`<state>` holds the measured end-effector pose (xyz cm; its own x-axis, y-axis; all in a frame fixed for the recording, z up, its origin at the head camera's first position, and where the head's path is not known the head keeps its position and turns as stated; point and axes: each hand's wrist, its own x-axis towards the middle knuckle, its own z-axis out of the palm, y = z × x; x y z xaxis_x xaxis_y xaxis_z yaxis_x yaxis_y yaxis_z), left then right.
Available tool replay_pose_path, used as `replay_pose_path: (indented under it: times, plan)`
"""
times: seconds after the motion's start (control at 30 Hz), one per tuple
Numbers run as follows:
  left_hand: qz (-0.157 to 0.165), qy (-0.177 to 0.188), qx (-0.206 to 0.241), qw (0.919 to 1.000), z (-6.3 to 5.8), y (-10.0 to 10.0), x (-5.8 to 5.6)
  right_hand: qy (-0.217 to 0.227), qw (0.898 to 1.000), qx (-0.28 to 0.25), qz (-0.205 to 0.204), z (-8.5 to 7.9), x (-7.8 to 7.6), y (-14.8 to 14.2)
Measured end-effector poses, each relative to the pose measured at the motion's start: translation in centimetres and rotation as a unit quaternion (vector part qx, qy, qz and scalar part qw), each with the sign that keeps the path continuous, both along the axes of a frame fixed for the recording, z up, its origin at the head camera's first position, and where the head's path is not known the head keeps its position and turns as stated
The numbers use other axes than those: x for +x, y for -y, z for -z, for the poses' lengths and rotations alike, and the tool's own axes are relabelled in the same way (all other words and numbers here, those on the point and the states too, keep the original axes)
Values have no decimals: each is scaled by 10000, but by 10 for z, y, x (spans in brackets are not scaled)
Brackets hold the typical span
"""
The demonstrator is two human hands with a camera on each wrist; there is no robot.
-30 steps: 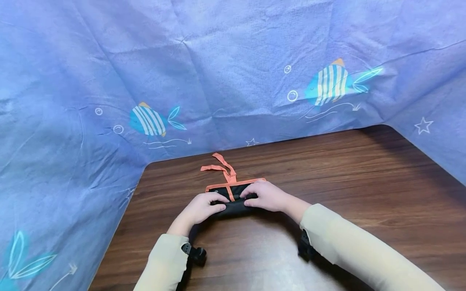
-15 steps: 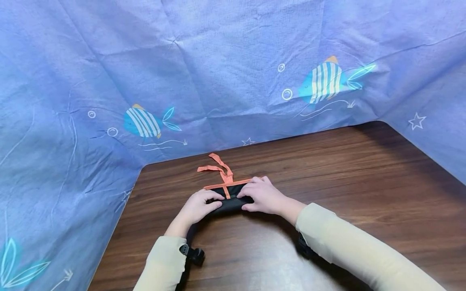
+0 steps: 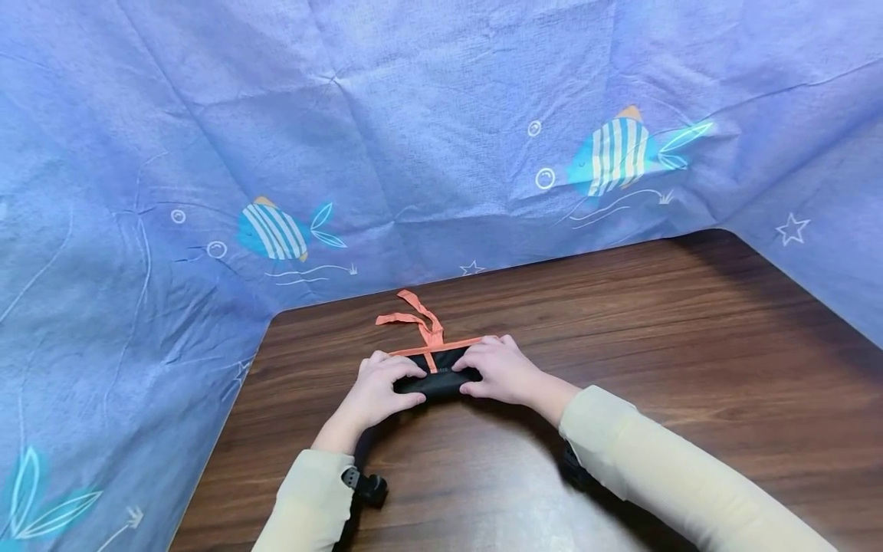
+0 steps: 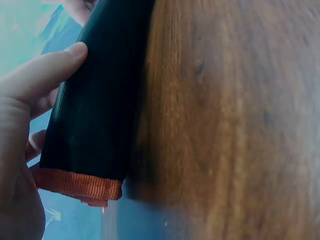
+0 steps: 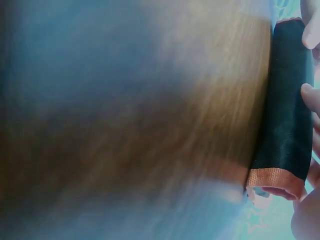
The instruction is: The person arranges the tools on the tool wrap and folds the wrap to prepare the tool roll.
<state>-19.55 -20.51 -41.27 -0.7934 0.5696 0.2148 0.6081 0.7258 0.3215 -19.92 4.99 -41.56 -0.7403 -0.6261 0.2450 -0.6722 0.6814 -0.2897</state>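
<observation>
A black fabric roll-up pouch (image 3: 443, 387) with orange edging lies on the table, its near part rolled into a tube and its far strip flat. My left hand (image 3: 375, 389) grips the tube's left part, thumb on the near side and fingers over the top. On the right part, my right hand (image 3: 502, 373) holds it the same way. Two orange tie ribbons (image 3: 419, 320) stretch from the flat far edge toward the back. The left wrist view shows the left thumb (image 4: 62, 65) against the roll above its orange-bound end (image 4: 82, 185). In the right wrist view the other orange-bound end (image 5: 276, 181) shows its layers.
The dark wood-grain table (image 3: 655, 330) reaches back to a blue cloth hanging (image 3: 441, 153) printed with striped fish, which also encloses the sides. Black wrist cameras sit under both sleeves, the left camera (image 3: 372, 489) plainly visible.
The rolled tube has moved a little away from me, and the flat strip beyond it has become shorter. Both hands have gone with it. The head view has shifted slightly.
</observation>
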Motion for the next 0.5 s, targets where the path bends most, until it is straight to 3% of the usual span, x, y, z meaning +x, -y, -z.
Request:
replay_pose_path:
  times: [0.27, 0.37, 0.5]
  plan:
    - [-4, 459, 131, 9989, -3, -4, -5, 547, 9981, 152, 236, 0, -4, -2]
    - [-90, 696, 103, 9975, -4, -4, -7, 401, 9990, 99, 155, 0, -4, -2]
    - [-212, 868, 59, 9960, -6, -6, -11, -116, 9999, -35, 92, 1, -2, -4]
